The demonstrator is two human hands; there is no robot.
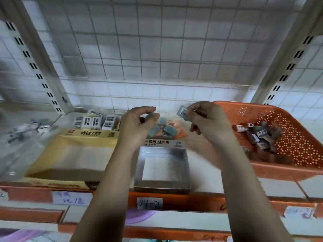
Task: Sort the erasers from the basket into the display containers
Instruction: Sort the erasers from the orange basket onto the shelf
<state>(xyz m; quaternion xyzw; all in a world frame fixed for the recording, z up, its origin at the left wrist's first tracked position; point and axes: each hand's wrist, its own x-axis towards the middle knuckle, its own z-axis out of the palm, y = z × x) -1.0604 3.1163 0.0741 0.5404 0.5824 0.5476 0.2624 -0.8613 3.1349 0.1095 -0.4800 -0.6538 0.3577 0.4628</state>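
Note:
An orange perforated basket (286, 170) at the right of the shelf holds several mixed erasers (260, 135). My right hand (208, 119) pinches a blue-grey eraser (183, 113) just left of the basket's rim. My left hand (136, 123) pinches another blue-grey eraser (150, 116) over a grey display box (174, 142) that contains several blue and orange erasers (166, 130). To its left, a yellow display box (73, 154) has white erasers with black print (95, 122) at its back.
An empty square metal tray (162, 187) sits at the shelf's front, between my forearms. A clear plastic container (19, 145) with pale erasers stands at far left. Slotted uprights flank the shelf, a wire grid backs it, and orange price rails run along the front.

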